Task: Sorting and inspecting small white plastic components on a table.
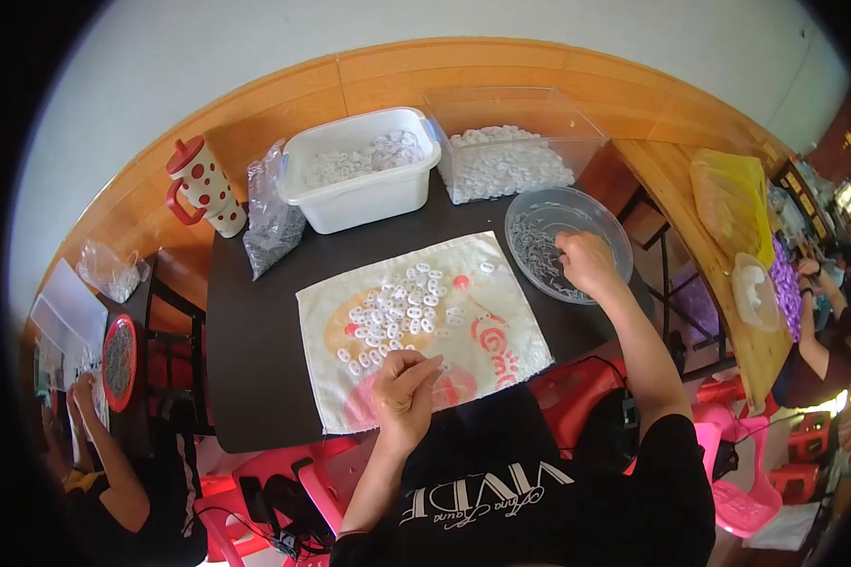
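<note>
My left hand [407,395] is closed, thumb against curled fingers, over the near edge of a printed cream cloth [525,317]. Whatever it may hold is hidden. Beyond it, a loose heap of small white two-holed plastic pieces [388,317] lies on the cloth, with a few strays toward the right. My right hand [586,262] reaches over a round clear bowl [624,248], fingers pinched together near small grey, thin metal-looking pieces [536,248]. I cannot make out what is between those fingers.
Along the back of the dark table [255,369] stand a white tub [359,203] and a clear box [501,170] of white pieces, a plastic bag [272,222] of grey bits, and a dotted tumbler [205,189]. Other people work at tables on both sides.
</note>
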Demonstrator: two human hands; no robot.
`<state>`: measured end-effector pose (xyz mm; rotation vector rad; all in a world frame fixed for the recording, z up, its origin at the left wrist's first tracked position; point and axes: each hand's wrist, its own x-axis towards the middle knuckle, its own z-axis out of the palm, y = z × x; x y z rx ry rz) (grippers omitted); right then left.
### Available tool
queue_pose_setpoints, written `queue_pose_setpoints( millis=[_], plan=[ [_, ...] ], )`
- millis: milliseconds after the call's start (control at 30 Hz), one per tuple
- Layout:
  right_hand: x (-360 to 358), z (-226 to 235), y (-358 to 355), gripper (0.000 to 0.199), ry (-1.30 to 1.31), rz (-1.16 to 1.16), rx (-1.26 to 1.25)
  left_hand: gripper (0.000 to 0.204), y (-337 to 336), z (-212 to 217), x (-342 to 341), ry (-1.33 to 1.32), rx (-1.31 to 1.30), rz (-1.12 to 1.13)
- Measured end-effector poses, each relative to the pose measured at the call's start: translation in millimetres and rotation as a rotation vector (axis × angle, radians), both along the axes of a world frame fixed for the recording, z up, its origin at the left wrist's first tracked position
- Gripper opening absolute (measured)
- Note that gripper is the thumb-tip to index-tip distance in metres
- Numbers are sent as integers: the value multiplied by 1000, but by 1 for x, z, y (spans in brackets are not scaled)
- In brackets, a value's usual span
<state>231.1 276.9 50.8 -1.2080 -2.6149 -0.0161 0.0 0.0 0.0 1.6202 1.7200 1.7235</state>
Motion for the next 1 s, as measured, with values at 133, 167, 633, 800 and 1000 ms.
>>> queue_pose_setpoints(
  millis=[133,167,633,800,1000],
  plan=[
    [-14,2,-5,19,-154,43,68,23,-6,1,4,-157,-82,-17],
    [-13,1,-3,21,-176,46,85,21,-6,2,4,-259,-128,-19],
    [-76,11,-133,8,771,538,-882,47,-3,-10,-6,-463,-119,-189],
    [-92,5,-146,9,588,704,-676,47,-2,-3,-6,-400,-94,-175],
    [-99,6,-149,7,497,770,-522,51,-3,2,-7,-334,-63,-157]
  ],
)
